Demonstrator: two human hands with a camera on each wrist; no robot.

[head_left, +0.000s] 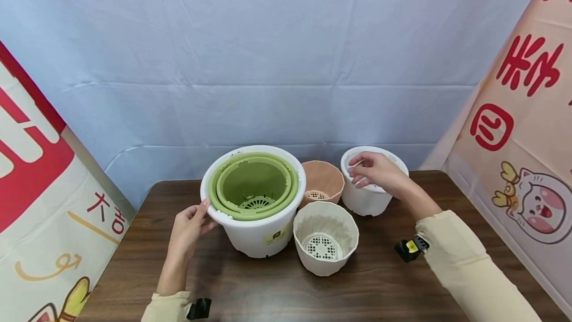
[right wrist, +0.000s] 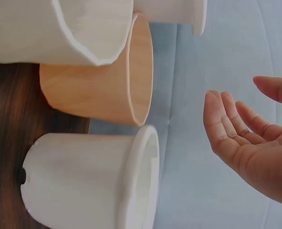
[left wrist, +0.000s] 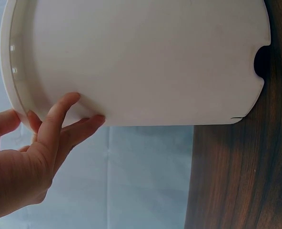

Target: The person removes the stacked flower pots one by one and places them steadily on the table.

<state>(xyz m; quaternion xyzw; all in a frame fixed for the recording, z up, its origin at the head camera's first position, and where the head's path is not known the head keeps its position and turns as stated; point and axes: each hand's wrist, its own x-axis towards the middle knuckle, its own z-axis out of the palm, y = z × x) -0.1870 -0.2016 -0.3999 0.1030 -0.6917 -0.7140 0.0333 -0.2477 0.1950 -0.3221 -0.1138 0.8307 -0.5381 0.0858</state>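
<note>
My left hand (head_left: pixel 189 225) holds the large white flowerpot (head_left: pixel 250 237) at its left rim. In the left wrist view, the thumb lies at the rim and the fingers (left wrist: pixel 55 114) bend under it against the wall. Inside that pot sit two nested green flowerpots (head_left: pixel 254 175), the inner one with a slotted base. Over the small white flowerpot (head_left: pixel 364 202) at the right hovers my right hand (head_left: pixel 380 169). Its fingers (right wrist: pixel 217 119) are loosely bent, apart from the thumb, with nothing between them.
An orange-tan flowerpot (head_left: pixel 323 180) stands between the two white ones. In front of it is a cream faceted flowerpot (head_left: pixel 326 262) with a grid base. All stand on a dark wooden table (head_left: pixel 250 292). A pale blue cloth (head_left: pixel 268 63) hangs behind, with printed banners at both sides.
</note>
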